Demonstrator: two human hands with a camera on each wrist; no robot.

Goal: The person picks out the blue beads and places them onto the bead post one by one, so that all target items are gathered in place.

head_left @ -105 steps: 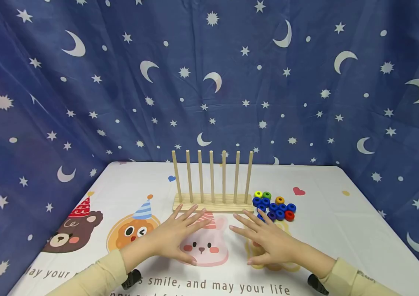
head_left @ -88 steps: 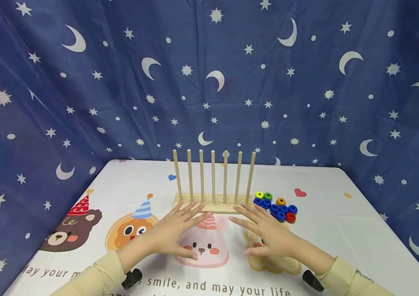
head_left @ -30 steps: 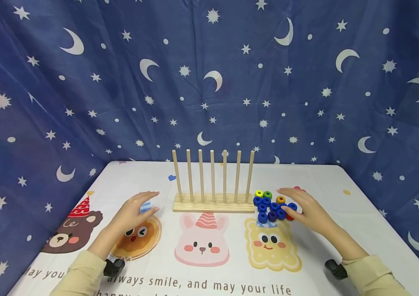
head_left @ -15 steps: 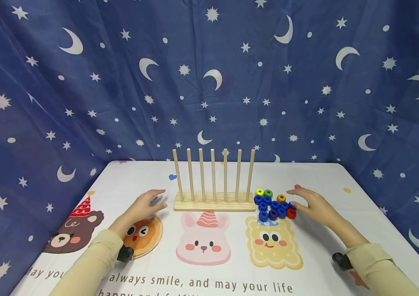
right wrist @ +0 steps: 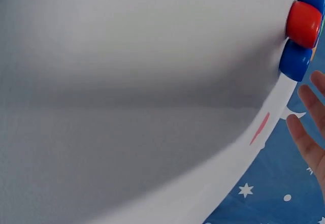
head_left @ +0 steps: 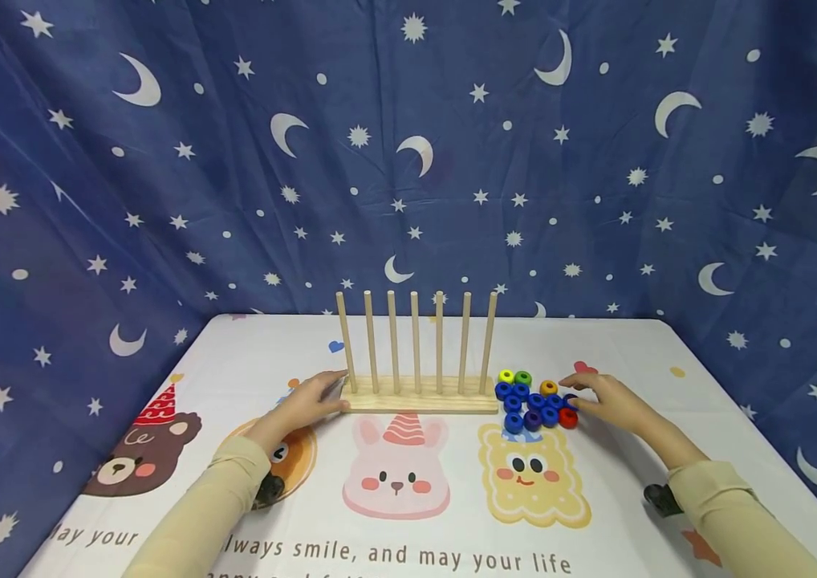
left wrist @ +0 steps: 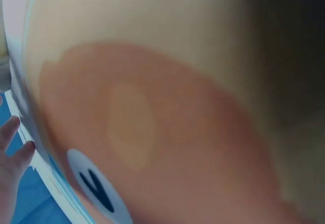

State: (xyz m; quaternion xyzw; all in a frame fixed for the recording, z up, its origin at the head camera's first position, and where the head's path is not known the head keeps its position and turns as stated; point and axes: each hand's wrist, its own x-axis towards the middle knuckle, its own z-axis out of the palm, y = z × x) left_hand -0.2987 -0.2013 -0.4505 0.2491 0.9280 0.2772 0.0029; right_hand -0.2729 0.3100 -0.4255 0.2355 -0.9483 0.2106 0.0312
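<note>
Wooden peg rack (head_left: pixel 419 403) stands upright on the white tablecloth (head_left: pixel 632 353); everything below is placed off the rack. Flat plank base, seven round pegs (head_left: pixel 416 345) in a row along it.

Left hand (head_left: pixel 298 405): at rack's left end, fingers toward the back corner, thumb at the front corner. Can't tell if it's gripping: head view puts fingertips right at the base, left wrist view is mostly blurred cloth with two fingertips at the edge.

Right hand (head_left: pixel 612 403): well right of rack, at the far side of the rings (head_left: pixel 535 407). Released, fingers spread apart in the right wrist view, tips near the outermost blue ring. In head view thumb partly covers that ring.

Rings: loose, bunched just right of rack's right end. Mostly blue. Yellow ring (head_left: pixel 506 380) and green ring (head_left: pixel 522 381) side by side at the back, orange ring (head_left: pixel 549 392) further right of rack, red ring (head_left: pixel 567 421) at front right of the bunch, purple ring (head_left: pixel 532 423) at front.

Printed rabbit (head_left: pixel 396 478) directly in front of rack, printed biscuit (head_left: pixel 534 502) front-right, printed bear (head_left: pixel 141 461) well left. Blue star-and-moon curtain (head_left: pixel 452 160) behind rack.
</note>
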